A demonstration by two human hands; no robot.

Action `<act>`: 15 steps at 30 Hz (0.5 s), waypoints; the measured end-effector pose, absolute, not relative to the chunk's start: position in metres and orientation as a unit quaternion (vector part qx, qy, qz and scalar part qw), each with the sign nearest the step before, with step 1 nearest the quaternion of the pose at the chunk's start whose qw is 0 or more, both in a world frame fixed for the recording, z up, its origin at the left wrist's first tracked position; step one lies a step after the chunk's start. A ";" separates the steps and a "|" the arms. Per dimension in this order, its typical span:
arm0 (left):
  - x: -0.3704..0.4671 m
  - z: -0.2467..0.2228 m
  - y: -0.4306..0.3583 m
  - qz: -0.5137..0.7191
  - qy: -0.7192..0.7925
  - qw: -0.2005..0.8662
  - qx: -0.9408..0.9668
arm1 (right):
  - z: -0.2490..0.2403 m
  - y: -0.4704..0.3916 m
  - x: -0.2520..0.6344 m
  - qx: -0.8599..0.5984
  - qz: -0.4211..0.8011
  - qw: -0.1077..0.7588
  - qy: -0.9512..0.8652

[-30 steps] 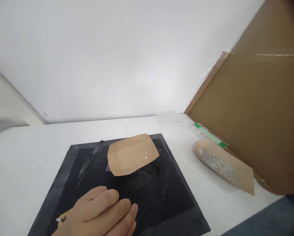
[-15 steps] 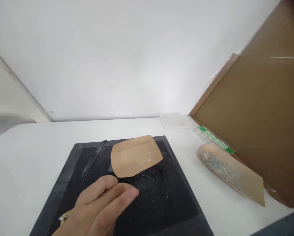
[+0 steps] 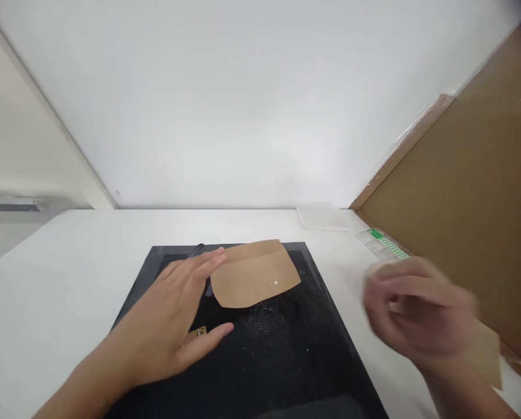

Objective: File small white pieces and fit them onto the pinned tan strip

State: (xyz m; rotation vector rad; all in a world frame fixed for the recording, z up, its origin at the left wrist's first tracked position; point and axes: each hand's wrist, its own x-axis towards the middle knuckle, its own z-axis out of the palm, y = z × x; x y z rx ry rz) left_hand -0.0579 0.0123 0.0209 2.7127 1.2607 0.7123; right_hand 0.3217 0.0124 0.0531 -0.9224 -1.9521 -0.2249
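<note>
A tan sheet (image 3: 252, 280) with gently curved sides is laid toward the far edge of a black mat (image 3: 286, 361), its far left corner covered by the left hand (image 3: 168, 323). A white speck (image 3: 275, 283) is borne near its right end. A small brownish piece (image 3: 203, 330) is partly hidden by that hand.

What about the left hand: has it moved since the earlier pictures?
Yes: against the black mat, the left hand has moved forward, overlapping the left side of the brown paper in view.
</note>
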 end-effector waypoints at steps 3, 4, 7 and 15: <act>-0.079 0.031 0.015 0.161 0.458 0.073 0.871 | 0.041 0.030 0.285 -0.279 -0.064 0.320 -0.903; -0.086 0.033 0.016 0.121 0.463 0.099 0.872 | 0.034 0.034 0.273 -0.270 -0.045 0.306 -0.912; -0.101 0.034 0.018 0.061 0.492 0.157 0.854 | 0.014 0.039 0.248 -0.259 -0.008 0.259 -0.930; -0.100 0.022 0.014 0.009 0.542 0.222 0.810 | -0.015 0.049 0.251 -0.273 -0.041 0.199 -0.940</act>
